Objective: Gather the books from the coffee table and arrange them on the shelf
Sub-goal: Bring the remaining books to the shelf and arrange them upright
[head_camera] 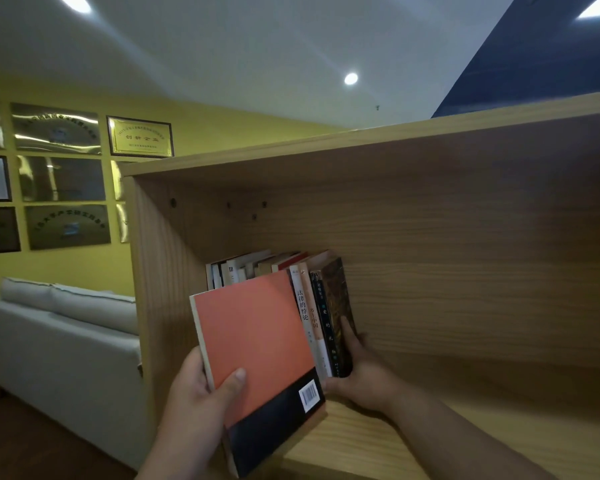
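**Q:** Head view. What does the left hand (201, 389) carry?

**A:** An orange-and-black paperback (257, 341). Its back cover faces the camera, with a white barcode (309, 395) in the black band at the lower right. The thumb lies across the cover near the lower left edge. The other fingers curl behind the book, out of sight. The book is tilted, with its top leaning left.

**Q:** Where is that book relative to the shelf?

**A:** It is in front of the open compartment of the wooden shelf (326, 150), toward the left end. It covers the lower spines of the left part of the row of books (257, 266). Its lower right corner is at the front edge of the compartment's floor board. Whether the two touch cannot be told.

**Q:** How is the row arranged?

**A:** The books stand upright with their spines outward. Those at the right carry Chinese titles on white, tan and black spines. A dark-covered book (336, 299) closes the right end.

**Q:** And the right hand (364, 375)?

**A:** It sits low at the row's right end, just above the floor board. The fingers lie flat up the outer cover of the dark-covered book and the thumb crosses the foot of the spines. The end of the row is clasped between them.

**Q:** What is in the background?

**A:** A pale sofa (59, 327) stands at the lower left. Above it, framed plaques (139, 136) hang on a yellow wall (66, 268). Round ceiling lights (351, 78) show overhead.
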`<state>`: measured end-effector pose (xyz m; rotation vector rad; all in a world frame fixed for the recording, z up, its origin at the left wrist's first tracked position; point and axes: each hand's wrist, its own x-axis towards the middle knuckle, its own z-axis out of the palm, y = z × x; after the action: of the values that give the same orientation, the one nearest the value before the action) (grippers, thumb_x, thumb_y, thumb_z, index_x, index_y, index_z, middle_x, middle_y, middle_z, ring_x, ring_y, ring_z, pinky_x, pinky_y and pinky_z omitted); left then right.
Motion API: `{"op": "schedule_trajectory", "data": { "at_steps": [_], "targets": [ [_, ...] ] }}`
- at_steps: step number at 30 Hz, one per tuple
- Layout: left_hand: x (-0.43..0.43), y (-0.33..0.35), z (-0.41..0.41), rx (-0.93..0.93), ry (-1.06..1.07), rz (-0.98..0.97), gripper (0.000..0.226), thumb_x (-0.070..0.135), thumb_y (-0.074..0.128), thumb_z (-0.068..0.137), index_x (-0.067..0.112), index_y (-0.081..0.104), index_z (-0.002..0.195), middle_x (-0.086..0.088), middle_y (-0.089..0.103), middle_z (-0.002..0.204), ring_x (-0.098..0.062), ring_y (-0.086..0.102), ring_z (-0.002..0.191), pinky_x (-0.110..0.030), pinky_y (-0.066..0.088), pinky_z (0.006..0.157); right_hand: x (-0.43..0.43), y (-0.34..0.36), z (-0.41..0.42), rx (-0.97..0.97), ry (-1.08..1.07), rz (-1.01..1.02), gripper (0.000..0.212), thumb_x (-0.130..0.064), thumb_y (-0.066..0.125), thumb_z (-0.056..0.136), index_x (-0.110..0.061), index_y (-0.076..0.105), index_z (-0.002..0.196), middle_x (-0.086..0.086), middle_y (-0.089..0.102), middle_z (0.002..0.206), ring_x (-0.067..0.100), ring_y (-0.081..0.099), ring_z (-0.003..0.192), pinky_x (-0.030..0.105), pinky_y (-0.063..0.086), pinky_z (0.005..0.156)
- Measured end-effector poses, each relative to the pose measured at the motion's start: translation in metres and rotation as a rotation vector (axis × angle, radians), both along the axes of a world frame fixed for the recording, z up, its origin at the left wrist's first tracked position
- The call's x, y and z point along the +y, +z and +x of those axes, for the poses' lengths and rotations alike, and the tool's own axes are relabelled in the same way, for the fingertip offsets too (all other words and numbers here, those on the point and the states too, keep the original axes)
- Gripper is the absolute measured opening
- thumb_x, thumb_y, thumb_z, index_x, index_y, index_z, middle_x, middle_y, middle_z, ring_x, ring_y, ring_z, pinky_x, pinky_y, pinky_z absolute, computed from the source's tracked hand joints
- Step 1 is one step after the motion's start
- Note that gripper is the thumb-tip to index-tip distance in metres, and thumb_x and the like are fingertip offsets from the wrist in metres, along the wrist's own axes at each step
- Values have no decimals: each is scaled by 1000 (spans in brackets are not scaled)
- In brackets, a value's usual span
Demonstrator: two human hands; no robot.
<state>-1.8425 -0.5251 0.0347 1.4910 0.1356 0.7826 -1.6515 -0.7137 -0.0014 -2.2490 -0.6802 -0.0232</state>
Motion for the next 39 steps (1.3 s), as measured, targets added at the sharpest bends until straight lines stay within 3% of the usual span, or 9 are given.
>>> {"op": "schedule_trajectory", "data": {
  "at_steps": [3,6,11,14,16,22,26,32,39],
  "targets": [
    [-4,1,6,23,-140,-124,40,-2,70,83,28,60,108,-6,72,109,-26,66,104,-47,51,91,-9,8,-23,-86,0,96,87,-72,60,76,-42,34,154,-6,45,150,16,50,135,42,47,111],
    [-9,2,21,90,-311,-152,66,23,90,63,31,56,120,-6,72,114,-31,65,111,-56,48,99,-22,26,-54,50,66,466,64,-76,47,87,-23,72,111,-9,76,102,7,71,94,32,57,85],
    [-39,3,53,195,-417,-18,74,51,89,54,36,57,118,2,73,114,-22,68,108,-46,55,93,-56,38,-69,391,148,767,33,-15,81,82,-13,68,113,7,81,98,21,77,88,30,61,72],
    [-34,-9,66,295,-146,566,37,55,67,81,36,61,113,17,67,112,-8,62,109,-36,54,95,-79,35,-68,358,9,886,43,-10,86,74,-8,69,113,14,80,99,30,77,90,39,62,77],
    [-26,-20,68,313,56,858,44,50,62,87,37,53,128,18,52,127,-5,45,124,-34,44,107,-92,35,-68,249,-125,919,28,-9,83,81,-11,70,106,10,80,94,25,77,86,33,60,72],
    [-19,-28,82,432,-4,895,88,59,56,86,46,0,153,18,-17,157,-21,-14,150,-48,2,122,-76,42,-64,-122,-417,739,17,-10,68,94,-27,62,95,-5,70,90,14,68,86,22,50,66],
    [-16,-31,84,436,-7,874,88,58,56,86,46,1,153,14,-23,160,-19,-18,149,-49,3,122,-34,31,-54,-153,-437,599,17,-13,63,97,-25,61,109,-15,65,85,-1,61,76,11,47,60],
    [-18,-30,86,420,-1,875,88,57,57,88,43,1,154,15,-25,159,-16,-20,148,-45,1,122,-5,23,-45,-134,-298,381,23,-27,67,95,-29,60,117,-11,70,96,7,70,90,28,61,80],
    [-14,-34,89,409,-12,853,87,57,56,87,43,2,154,15,-24,159,-16,-21,148,-46,2,122,-30,14,-44,110,27,227,69,-25,65,97,-68,26,135,-17,64,124,6,68,108,25,60,84]
  ]
}}
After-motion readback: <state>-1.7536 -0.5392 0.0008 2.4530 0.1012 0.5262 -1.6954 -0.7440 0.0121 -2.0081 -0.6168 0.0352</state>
